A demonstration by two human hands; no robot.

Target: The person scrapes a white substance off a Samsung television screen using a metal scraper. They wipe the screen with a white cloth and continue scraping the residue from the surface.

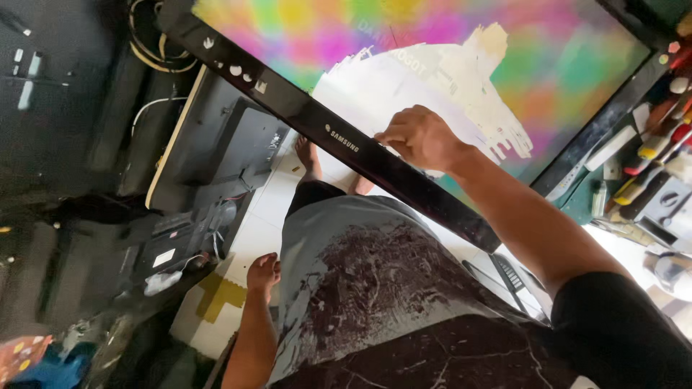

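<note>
Overhead, right hand pinching white film on rainbow-tinted screen, left hand loosely curled, empty, white tiled floor

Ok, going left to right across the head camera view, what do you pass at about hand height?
Dark equipment stack → upturned dark panel with a pale edge → left hand hanging free → right hand on the black screen frame → multicoloured screen → clutter of tools.

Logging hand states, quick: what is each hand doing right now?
Left hand: loosely curled, holding nothing, hanging beside the leg.
Right hand: closed, pinching the pale film on the screen.
</note>
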